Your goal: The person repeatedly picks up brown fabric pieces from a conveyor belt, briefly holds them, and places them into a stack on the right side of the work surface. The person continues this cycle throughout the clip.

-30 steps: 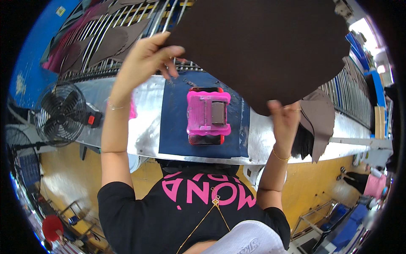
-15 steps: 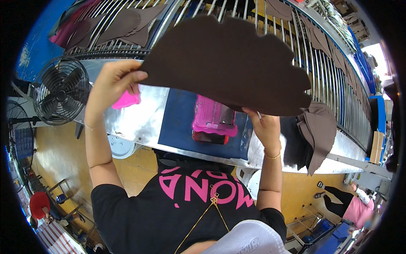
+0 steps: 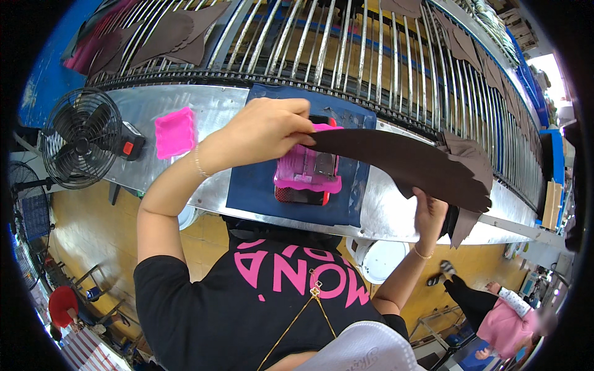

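A dark brown cut piece (image 3: 396, 157), thin and flexible with a scalloped edge, is stretched between my hands over the metal table. Whether it is leather or cloth I cannot tell. My left hand (image 3: 266, 130) pinches its left tip above the blue mat (image 3: 257, 191). Gripping its lower edge, my right hand (image 3: 430, 216) is near the right end. That end overlaps a pile of similar brown pieces (image 3: 473, 162) at the right of the table. Partly covered by the held piece and my left hand, a bright pink tray-like thing (image 3: 306, 173) rests on a dark red-edged object on the mat.
Beyond the table runs a rack of metal bars (image 3: 346, 55) carrying brown pieces (image 3: 179, 40). A black fan (image 3: 82, 139) stands at the left, near a flat pink piece (image 3: 175, 133). Below the table edge is a white bucket (image 3: 383, 260). Another person (image 3: 504, 321) is at the lower right.
The brown piece has come down and moved right, tilting nearly edge-on, its right end now over the pile. My left hand has swung right across the mat; my right hand has moved right and down.
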`<state>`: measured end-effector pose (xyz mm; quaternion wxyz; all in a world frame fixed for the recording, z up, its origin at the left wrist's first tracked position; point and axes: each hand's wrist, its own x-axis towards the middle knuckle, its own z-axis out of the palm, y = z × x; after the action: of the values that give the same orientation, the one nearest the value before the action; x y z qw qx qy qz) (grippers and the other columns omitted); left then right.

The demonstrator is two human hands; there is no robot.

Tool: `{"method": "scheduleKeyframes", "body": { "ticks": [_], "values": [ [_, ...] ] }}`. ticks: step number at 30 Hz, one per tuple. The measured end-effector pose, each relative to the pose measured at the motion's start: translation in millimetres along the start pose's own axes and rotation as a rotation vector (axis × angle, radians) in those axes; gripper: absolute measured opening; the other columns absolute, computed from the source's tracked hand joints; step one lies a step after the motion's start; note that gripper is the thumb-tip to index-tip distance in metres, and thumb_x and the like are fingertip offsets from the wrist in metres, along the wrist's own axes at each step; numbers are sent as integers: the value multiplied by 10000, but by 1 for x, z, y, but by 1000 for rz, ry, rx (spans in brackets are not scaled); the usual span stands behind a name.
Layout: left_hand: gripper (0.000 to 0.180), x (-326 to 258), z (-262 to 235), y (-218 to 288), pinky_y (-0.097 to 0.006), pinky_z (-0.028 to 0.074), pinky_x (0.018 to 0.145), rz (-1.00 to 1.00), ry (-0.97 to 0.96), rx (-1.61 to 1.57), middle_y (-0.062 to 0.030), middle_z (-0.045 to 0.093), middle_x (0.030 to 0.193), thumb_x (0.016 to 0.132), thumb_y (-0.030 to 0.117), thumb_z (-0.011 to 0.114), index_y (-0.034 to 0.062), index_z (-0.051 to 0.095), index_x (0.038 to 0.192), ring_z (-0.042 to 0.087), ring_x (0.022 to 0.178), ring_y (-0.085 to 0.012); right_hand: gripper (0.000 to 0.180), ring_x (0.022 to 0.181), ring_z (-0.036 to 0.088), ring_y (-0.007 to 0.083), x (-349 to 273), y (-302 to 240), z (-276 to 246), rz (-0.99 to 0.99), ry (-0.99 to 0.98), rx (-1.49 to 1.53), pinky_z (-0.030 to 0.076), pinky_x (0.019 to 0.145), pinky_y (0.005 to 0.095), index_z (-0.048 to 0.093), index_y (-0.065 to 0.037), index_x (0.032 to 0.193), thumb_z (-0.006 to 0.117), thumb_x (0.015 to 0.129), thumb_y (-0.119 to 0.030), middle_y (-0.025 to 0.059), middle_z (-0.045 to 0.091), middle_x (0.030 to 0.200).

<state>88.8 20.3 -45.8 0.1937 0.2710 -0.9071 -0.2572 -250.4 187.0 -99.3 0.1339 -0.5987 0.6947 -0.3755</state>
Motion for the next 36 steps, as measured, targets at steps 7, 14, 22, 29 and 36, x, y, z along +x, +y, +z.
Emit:
{"method": "scheduleKeyframes", "body": {
  "ticks": [7, 14, 22, 29, 36],
  "values": [
    [188, 41, 37, 15, -371, 439, 611, 176, 20, -38, -61, 482, 763, 724, 189, 697, 46, 586, 672, 551, 760, -242, 163, 706, 466, 74, -6, -16, -65, 17, 404, 12, 390, 622, 205, 584, 47, 849, 602, 886, -110, 17, 584, 786],
    [165, 37, -4, -13, -275, 424, 671, -51, 466, -175, -64, 543, 814, 848, 182, 621, 57, 661, 948, 531, 757, -171, 354, 790, 520, 91, 74, -24, -51, 169, 280, 229, 421, 724, 207, 514, 40, 1192, 598, 887, -119, 38, 591, 874],
    [275, -74, -54, -62, -170, 307, 557, -508, 934, -536, 57, 467, 787, 875, 170, 618, 68, 589, 1128, 382, 663, -19, 534, 801, 598, 169, 199, -37, 149, 429, -497, 1059, 478, 659, 290, 318, -101, 1364, 557, 888, -64, 83, 575, 1074],
    [317, -145, -45, -64, -162, 249, 456, -755, 989, -487, 37, 493, 858, 887, 194, 603, 79, 548, 1178, 343, 553, 3, 436, 779, 620, 197, 249, -47, 284, 591, -746, 961, 461, 610, 280, 334, -91, 1350, 419, 932, 0, 127, 598, 1049],
    [330, -132, -37, -67, -163, 249, 448, -788, 967, -524, 46, 491, 884, 889, 171, 593, 100, 530, 1205, 342, 561, 7, 568, 724, 634, 163, 242, -49, 250, 214, -390, 345, 505, 593, 294, 436, -27, 1256, 679, 817, -293, 110, 621, 887]
  ]
}}
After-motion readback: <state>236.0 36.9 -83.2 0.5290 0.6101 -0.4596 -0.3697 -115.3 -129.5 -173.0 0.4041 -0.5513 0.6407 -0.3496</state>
